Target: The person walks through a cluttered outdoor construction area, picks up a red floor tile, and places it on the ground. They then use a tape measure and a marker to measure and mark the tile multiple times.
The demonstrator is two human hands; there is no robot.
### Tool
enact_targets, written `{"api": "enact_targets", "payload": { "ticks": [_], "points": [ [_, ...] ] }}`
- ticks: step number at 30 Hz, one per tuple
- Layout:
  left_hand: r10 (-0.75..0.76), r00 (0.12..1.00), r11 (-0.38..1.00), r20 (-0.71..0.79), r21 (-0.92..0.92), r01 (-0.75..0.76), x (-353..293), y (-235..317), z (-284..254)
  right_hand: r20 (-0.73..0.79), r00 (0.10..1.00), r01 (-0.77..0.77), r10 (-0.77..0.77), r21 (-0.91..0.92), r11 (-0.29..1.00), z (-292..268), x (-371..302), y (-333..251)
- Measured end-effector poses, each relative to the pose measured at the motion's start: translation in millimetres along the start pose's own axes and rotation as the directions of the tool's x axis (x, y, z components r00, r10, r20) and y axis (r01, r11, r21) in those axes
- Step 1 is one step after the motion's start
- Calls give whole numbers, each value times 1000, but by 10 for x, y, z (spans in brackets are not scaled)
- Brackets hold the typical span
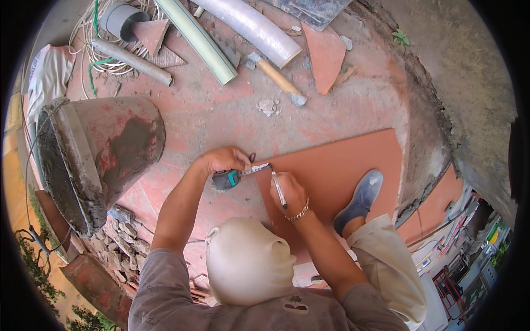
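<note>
A large terracotta tile (337, 157) lies flat on the dusty ground. My left hand (225, 159) is closed at the tile's left corner, its fingers pinching near the pulled-out blade. The tape measure (226, 179), dark with a teal side, hangs just below that hand. Its short white blade (258, 167) reaches to the tile's corner. In my right hand (289, 190) is a slim white marker with dark ends (279, 187), its upper end at the blade and tile edge. A bracelet circles my right wrist. My blue shoe (361, 198) rests on the tile.
A mortar-caked bucket (105, 149) lies on its side at left, near broken rubble (118, 243). Along the far side are pipes (204, 47), a wooden-handled tool (279, 81), a broken tile piece (323, 58) and coiled cable (83, 41). A rough ledge (425, 105) borders the right.
</note>
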State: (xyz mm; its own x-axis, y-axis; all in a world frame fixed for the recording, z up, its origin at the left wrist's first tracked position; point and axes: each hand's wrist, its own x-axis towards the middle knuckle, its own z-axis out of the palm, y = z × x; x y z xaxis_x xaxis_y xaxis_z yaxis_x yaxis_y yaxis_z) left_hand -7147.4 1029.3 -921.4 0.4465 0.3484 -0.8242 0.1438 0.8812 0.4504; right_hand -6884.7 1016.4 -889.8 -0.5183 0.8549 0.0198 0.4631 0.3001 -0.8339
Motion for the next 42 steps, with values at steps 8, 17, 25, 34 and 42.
{"api": "enact_targets", "payload": {
  "ticks": [8, 17, 25, 34, 42],
  "points": [
    [62, 998, 998, -19, 24, -61, -1, -23, 10, -26, 999, 33, -32, 26, 999, -178, 106, -135],
    [7, 1000, 999, 21, 50, -8, 69, -125, -65, -263, 964, 37, -26, 35, 999, -1207, 1021, -461],
    [33, 999, 999, 37, 12, -33, 21, -95, -29, -167, 974, 105, -153, -268, 958, -2259, 1387, -949],
    [43, 999, 999, 20, 6, -43, 59, -175, -59, -268, 961, -245, 70, -708, 662, -4165, -53, -1132],
    [25, 998, 1000, 64, 13, -26, 58, -146, -35, -781, 557, -822, 282, -472, 318, -4790, -2829, -1848]
  ]
}}
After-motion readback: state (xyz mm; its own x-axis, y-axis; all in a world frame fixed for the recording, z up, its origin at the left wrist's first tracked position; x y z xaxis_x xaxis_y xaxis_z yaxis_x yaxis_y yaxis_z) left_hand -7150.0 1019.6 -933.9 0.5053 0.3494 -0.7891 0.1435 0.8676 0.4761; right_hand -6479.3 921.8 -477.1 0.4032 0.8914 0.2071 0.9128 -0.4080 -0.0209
